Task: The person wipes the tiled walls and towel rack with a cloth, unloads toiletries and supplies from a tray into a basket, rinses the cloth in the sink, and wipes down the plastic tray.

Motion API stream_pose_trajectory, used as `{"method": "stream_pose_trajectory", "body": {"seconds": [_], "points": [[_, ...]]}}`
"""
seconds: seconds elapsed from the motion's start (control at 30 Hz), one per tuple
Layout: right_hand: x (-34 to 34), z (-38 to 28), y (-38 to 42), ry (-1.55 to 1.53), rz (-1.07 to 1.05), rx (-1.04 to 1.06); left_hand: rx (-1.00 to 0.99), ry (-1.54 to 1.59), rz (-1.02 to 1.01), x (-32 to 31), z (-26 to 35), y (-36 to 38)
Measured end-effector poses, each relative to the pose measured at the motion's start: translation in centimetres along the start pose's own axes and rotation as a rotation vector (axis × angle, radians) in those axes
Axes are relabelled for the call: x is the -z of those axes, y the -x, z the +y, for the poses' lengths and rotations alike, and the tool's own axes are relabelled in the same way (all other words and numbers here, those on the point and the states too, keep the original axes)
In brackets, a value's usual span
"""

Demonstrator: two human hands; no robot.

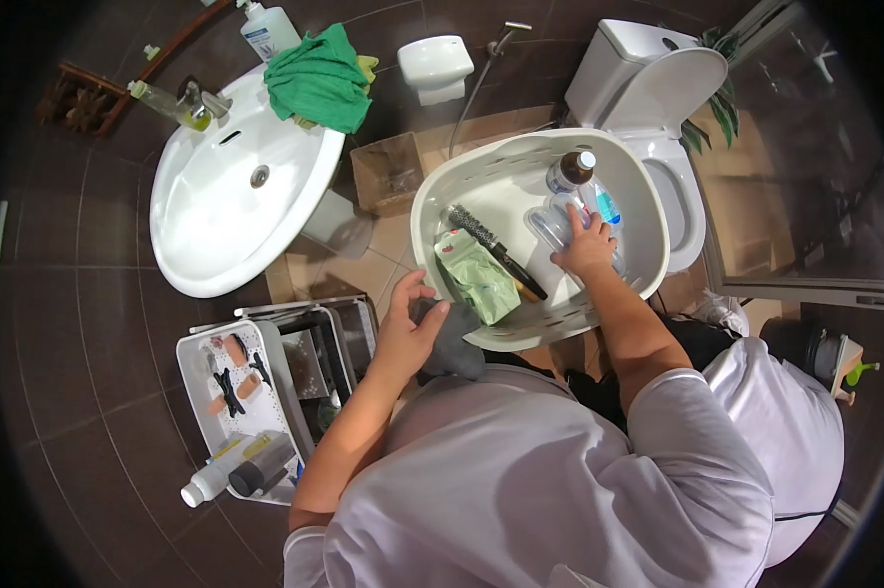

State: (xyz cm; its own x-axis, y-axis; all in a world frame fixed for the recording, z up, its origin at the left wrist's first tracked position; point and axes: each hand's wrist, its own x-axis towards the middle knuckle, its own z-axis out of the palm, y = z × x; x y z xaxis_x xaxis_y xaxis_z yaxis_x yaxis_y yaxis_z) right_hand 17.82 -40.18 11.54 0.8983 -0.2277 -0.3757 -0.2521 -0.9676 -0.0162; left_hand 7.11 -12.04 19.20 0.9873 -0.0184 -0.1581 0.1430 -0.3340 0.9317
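A white laundry basket (432,196) stands in front of me. My right hand (589,245) reaches into it, fingers closed on a clear plastic container (551,227). Just beyond that hand are a brown bottle with a white cap (565,174) and a bottle of blue liquid (607,208). On the basket's left side a round hairbrush (491,243) lies beside a pale green soft pack (479,279). My left hand (412,323) is at the basket's near left rim, its fingers curved and thumb apart. Behind it shows a rounded dark grey thing (453,345).
On the left, a white sink (197,235) carries a green cloth (319,76) and a pump bottle (268,31). Below it stands a drawer cart (192,358) with hair clips and bottles in its top tray (265,392). A toilet (692,220) is behind the basket at right.
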Motion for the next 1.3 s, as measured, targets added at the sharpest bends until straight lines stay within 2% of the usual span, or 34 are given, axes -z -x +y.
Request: {"method": "stream_pose_trajectory", "body": {"seconds": [0.13, 0.2, 0.27, 0.37, 0.43, 0.57, 0.63, 0.73, 0.8, 0.83, 0.9, 0.93, 0.97, 1.0, 1.03, 1.17, 1.23, 1.3], "points": [[-0.1, 1.2, -0.5, 0.071, 0.073, 0.072, -0.023, 0.009, 0.006, 0.2, -0.4, 0.4], [0.0, 1.9, -0.9, 0.201, 0.115, 0.144, 0.005, 0.027, 0.0, 0.3, -0.2, 0.5], [0.5, 2.3, -0.6, 0.206, 0.089, 0.144, 0.034, 0.042, -0.006, 0.5, -0.2, 0.8], [0.6, 2.5, -0.4, 0.244, 0.069, 0.154, -0.073, -0.021, 0.014, 0.8, -0.4, 1.0], [0.3, 2.6, -0.2, 0.282, 0.072, 0.174, 0.001, 0.0, 0.013, 1.2, 0.0, 1.2], [-0.3, 2.3, 0.0, 0.282, 0.084, 0.181, -0.017, -0.044, 0.068, 2.3, 0.1, 1.3], [-0.2, 2.1, 0.2, 0.29, 0.071, 0.194, 0.114, 0.101, 0.072, 2.9, 0.8, 1.4], [0.5, 0.7, 0.4, 0.221, 0.049, 0.19, 0.09, 0.122, 0.133, 3.8, 0.4, 2.0], [0.4, -0.9, 0.1, 0.121, 0.116, 0.324, -0.052, 0.055, 0.209, 5.1, 0.3, 2.6], [0.3, -2.3, -0.2, 0.013, 0.171, 0.411, -0.013, 0.12, 0.24, 5.7, 1.0, 3.2], [1.2, -5.8, 0.2, -0.239, 0.256, 0.696, 0.054, 0.048, 0.338, 7.4, 1.4, 5.0], [2.1, -8.3, 1.0, -0.246, 0.238, 0.779, -0.025, 0.036, 0.413, 7.8, 0.7, 6.0], [3.2, -10.9, 2.0, -0.378, 0.278, 0.924, -0.108, 0.019, 0.481, 8.4, 0.0, 7.1], [4.4, -13.3, 3.1, -0.513, 0.314, 1.058, -0.093, 0.004, 0.55, 9.0, -0.4, 8.5], [5.7, -15.9, 4.4, -0.518, 0.297, 1.125, -0.033, 0.101, 0.593, 9.2, -0.6, 9.8], [7.4, -24.5, 9.6, -0.637, 0.14, 1.482, 0.112, 0.284, 0.812, 10.1, 0.1, 15.7], [7.2, -27.9, 12.9, -0.724, -0.201, 1.634, 0.097, 0.21, 0.952, 9.9, -0.7, 18.8], [6.2, -30.3, 16.0, -0.669, -0.287, 1.745, 0.204, 0.312, 0.993, 9.9, -0.7, 22.0]]}}
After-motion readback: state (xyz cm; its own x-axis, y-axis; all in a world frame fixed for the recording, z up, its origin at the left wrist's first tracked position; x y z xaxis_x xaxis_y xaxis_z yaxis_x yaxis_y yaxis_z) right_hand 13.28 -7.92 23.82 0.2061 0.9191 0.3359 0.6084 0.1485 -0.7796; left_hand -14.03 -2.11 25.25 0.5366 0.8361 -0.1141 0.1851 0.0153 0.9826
